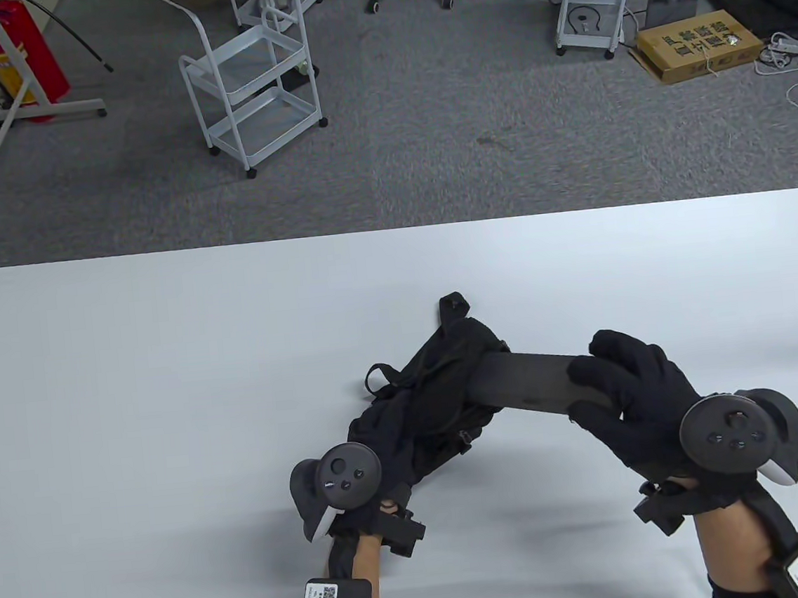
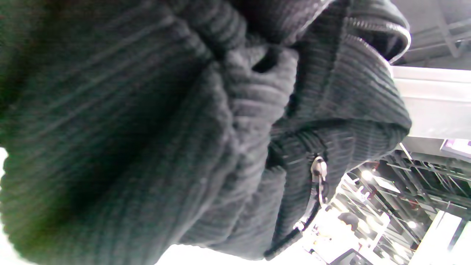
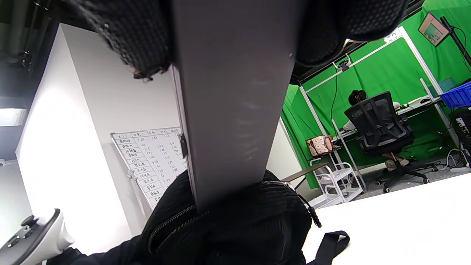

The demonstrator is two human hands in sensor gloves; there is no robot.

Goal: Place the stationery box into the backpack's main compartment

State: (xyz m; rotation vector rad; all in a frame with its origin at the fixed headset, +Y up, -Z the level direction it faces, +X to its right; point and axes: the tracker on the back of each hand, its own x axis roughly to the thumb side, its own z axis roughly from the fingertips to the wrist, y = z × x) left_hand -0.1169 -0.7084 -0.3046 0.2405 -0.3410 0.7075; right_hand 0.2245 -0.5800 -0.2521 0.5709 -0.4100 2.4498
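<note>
A black corduroy backpack (image 1: 436, 394) lies on the white table (image 1: 167, 378), its zipped opening facing right. My right hand (image 1: 626, 390) grips the near end of a long dark grey stationery box (image 1: 527, 389); the box's far end is inside the backpack's opening. In the right wrist view the box (image 3: 232, 110) runs down from my fingers (image 3: 140, 40) into the open zipper mouth (image 3: 235, 221). My left hand (image 1: 360, 486) holds the backpack's near left side; its fingers are hidden under the tracker. The left wrist view shows only backpack fabric (image 2: 147, 129) and a zipper pull (image 2: 318, 169).
The table's far edge (image 1: 392, 231) runs across the middle of the table view. Beyond it on the grey carpet stand white rolling carts (image 1: 251, 80), a cardboard box (image 1: 699, 44) and a fire extinguisher (image 1: 19, 53). A loose backpack strap (image 1: 452, 306) lies toward the far side.
</note>
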